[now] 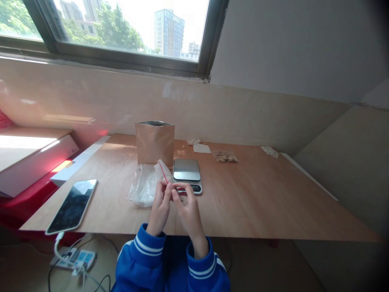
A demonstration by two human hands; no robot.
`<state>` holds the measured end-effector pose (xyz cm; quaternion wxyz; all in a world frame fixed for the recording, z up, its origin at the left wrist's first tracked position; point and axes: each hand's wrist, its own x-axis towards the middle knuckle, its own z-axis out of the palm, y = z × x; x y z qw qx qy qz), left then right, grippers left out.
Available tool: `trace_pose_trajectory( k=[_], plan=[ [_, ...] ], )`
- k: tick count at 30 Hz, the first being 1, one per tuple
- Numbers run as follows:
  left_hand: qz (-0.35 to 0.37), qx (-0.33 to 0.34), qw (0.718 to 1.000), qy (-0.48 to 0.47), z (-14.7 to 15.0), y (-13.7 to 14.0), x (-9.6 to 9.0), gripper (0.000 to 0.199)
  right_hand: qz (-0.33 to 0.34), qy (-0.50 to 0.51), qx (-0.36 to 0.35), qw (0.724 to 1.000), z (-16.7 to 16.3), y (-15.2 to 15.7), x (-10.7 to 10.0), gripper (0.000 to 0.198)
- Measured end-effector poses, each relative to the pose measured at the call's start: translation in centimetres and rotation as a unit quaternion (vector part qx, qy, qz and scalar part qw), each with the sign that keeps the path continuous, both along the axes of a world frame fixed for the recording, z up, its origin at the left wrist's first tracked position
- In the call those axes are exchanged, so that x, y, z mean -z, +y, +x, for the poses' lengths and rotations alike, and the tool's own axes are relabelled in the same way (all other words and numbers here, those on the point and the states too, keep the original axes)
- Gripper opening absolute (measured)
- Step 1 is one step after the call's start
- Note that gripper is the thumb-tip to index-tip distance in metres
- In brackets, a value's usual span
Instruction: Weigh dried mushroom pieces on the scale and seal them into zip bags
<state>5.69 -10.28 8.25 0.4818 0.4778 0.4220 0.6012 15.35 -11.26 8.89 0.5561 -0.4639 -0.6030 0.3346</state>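
Observation:
My left hand (160,207) pinches the red-striped mouth of a small clear zip-lock bag (163,169) just in front of the scale. Fingertips of my right hand (189,209) meet it there, closed at the bag's edge, though the exact grip is partly hidden. Left of the hands lies a heap of clear plastic bags (144,188). A kitchen scale (187,170) with a steel plate and a lit display sits right behind my fingers. Behind the plastic bags a brown kraft pouch (155,142) stands upright, its top open.
A clear bag of light-brown pieces (225,157) lies at the back, near a white paper slip (201,148) and crumpled scraps (269,151). On the left edge rests a phone (73,206), its cable running down to a power strip (75,258) below the table (258,202).

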Motion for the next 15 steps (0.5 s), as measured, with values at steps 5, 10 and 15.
trace_pose_trajectory(
  k=[5, 10, 15],
  plan=[
    [0.027, 0.023, 0.997, 0.067, -0.53, -0.14, -0.12, 0.031, 0.018, 0.025, -0.005, 1.0, -0.05, 0.09, -0.18, 0.015],
    [0.054, 0.024, 0.991, 0.116, -0.55, -0.23, -0.49, 0.03, 0.02, 0.021, -0.024, 0.999, 0.55, -0.16, -0.83, 0.023],
    [0.045, 0.013, 0.986, 0.159, -0.7, -0.15, -0.63, 0.032, 0.031, 0.0, -0.03, 0.999, 0.68, -0.15, -0.75, 0.025]
  ],
)
